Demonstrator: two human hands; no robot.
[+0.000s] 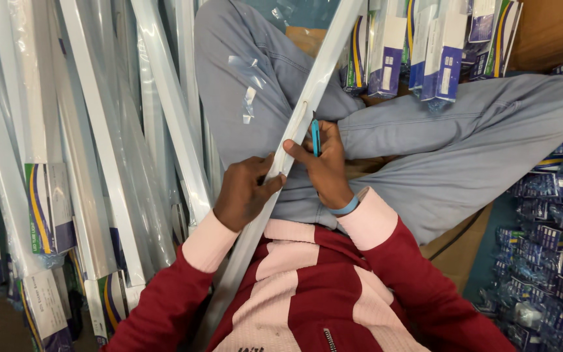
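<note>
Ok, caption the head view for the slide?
Left hand grips wrapped tube; right hand holds blue cutter against it.

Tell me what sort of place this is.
Probably a stockroom or packing area for lighting: wrapped light tubes stacked at one side, boxed tubes ahead, piles of small blue packets at the other.

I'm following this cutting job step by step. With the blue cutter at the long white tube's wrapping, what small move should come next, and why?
Probably a short draw of the blue cutter along the long white tube, away from the body. The right hand holds its tip at the clear wrapping, where a slit seems to show, while the left hand pinches the tube just below to steady it across the lap.
</note>
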